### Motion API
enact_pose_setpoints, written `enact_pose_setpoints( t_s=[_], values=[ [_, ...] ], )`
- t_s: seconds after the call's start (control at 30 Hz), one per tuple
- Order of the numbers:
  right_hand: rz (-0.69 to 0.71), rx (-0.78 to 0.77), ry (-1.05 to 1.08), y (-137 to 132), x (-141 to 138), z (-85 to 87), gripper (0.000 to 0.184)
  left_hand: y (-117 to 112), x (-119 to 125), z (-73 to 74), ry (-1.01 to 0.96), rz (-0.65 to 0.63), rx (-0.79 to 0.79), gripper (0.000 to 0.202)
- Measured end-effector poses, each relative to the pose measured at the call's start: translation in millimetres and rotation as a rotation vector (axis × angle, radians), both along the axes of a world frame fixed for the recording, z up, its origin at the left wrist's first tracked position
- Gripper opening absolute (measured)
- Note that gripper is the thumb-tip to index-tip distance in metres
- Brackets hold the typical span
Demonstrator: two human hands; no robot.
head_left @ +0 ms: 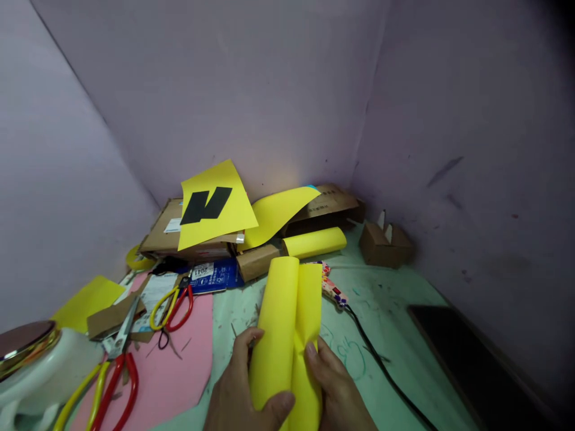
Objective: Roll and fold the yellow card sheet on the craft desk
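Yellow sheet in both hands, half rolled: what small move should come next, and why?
Probably press the loose right flap over the rolled left part. The yellow sheet shows a seam down its middle, with the right half still creased and flatter. The left hand wraps the roll, and the right hand has fingers on the flap.

- The light was dim and even, with a purple cast on the walls (287,90).
- A soft bright patch glowed on the back wall just above the yellow sheets (276,215) — the brightest spot.
- The top right corner fell into dark vignette.
- Straight wall seams bowed outward — wide-lens distortion.
- Focus held fairly sharp; shadows were soft and faint.
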State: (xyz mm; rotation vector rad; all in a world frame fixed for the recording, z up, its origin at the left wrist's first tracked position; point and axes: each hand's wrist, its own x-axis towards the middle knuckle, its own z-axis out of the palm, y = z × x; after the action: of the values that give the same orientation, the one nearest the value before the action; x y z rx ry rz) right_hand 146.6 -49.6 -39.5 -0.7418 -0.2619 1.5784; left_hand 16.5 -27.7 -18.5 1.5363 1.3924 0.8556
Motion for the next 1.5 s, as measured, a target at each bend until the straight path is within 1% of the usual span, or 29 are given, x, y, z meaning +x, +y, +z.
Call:
enact_pose_setpoints(
  t_s=[0.13,0.2,0.3,0.4,0.53,0.63,0.8,1.07,1.17,1.27,1.3,1.33,1.43,1.5],
  values=[
    [0.001,-0.008,0.023,2,-1,-1.0,0.039,4,3,-1.6,-0.041,0.027,0.023,0.070],
    [0.003,-0.012,0.043,3,-1,0.8,0.035,8,3,-1.3,-0.129,0.035,0.023,0.068],
    [-0.007,0.013,0.048,4,0,6.8,0.034,14,1,2.1,-0.317,0.033,-0.007,0.070],
    [-0.022,0.056,0.053,4,0,14.8,0.034,19,-4,7.9,-0.401,0.022,-0.068,0.077],
    [-0.009,0.121,0.105,6,3,20.2,0.028,21,-8,13.5,-0.397,0.020,-0.135,0.079],
    [-0.006,0.153,0.131,6,5,18.9,0.024,21,-8,13.8,-0.336,0.029,-0.120,0.079],
    [-0.022,0.172,0.144,4,6,15.5,0.024,20,-5,13.2,-0.224,0.036,-0.078,0.079],
    [-0.024,0.155,0.108,3,3,14.2,0.023,19,-3,11.6,-0.205,0.002,-0.009,0.073],
    [-0.026,0.162,0.081,4,3,16.0,0.021,19,-2,10.5,-0.234,-0.003,0.016,0.071],
    [-0.009,0.195,0.060,4,4,20.4,0.023,21,-2,12.3,-0.281,0.000,0.038,0.069],
    [0.005,0.219,0.056,4,4,22.2,0.024,22,-3,13.7,-0.338,0.005,0.014,0.070],
    [0.022,0.250,0.056,3,5,23.9,0.025,23,-5,15.6,-0.422,0.012,-0.044,0.071],
    [0.050,0.323,0.020,2,6,27.5,0.026,30,-12,22.4,-0.798,0.055,-0.373,0.067],
    [0.040,0.353,-0.109,2,6,28.4,0.022,33,-16,26.2,-0.971,0.095,-0.531,0.057]
  ],
)
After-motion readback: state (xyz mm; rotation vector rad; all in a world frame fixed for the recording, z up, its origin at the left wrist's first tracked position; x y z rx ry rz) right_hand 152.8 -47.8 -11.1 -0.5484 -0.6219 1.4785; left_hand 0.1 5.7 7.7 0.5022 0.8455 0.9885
